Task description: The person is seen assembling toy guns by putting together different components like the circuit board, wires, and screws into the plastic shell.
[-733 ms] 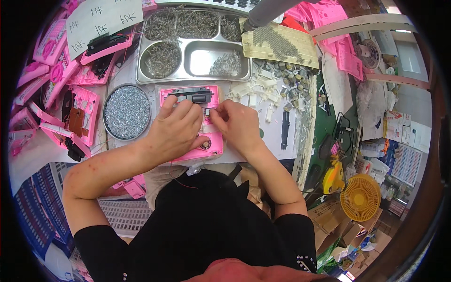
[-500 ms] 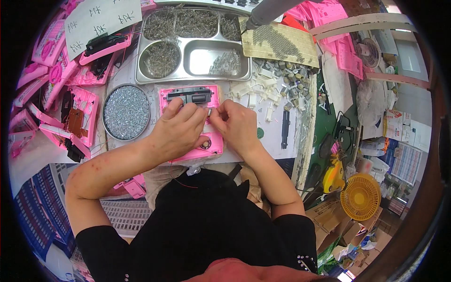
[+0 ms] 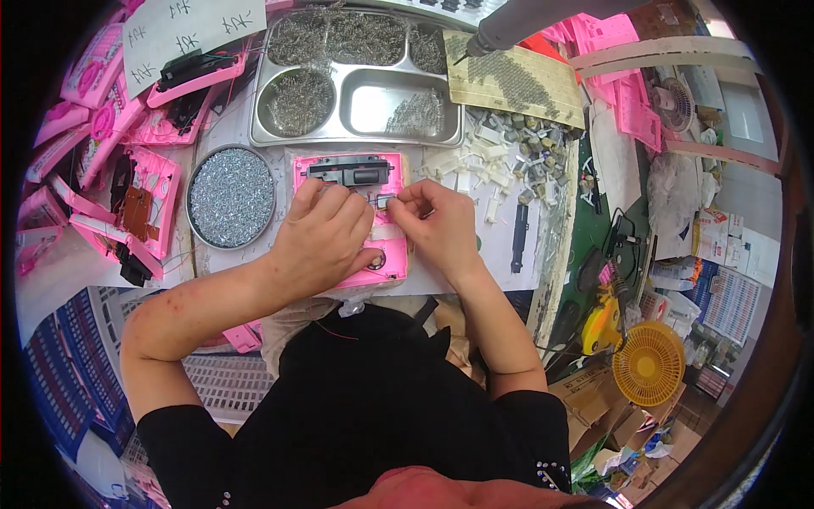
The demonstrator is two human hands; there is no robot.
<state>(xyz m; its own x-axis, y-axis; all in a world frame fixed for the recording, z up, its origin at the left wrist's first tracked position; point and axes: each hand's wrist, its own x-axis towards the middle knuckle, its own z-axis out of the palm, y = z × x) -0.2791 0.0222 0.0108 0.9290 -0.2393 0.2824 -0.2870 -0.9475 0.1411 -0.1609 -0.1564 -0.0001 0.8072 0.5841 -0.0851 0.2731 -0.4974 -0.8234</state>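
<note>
Left hand: curling over the pink case; cannot tell what it is gripping.
Right hand: pinching a small metal part.
Pink case: lying near the metal tray.

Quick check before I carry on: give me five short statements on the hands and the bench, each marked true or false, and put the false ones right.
1. The left hand and the right hand are both at the pink housing. True.
2. The round dish stands right of the pink housing. False: the round dish stands left of it.
3. White plastic pieces lie right of the pink housing. True.
4. The metal tray's round compartment is bare. False: in the metal tray, that compartment holds small metal parts.
5. A black bar lies right of the right hand. True.
</note>
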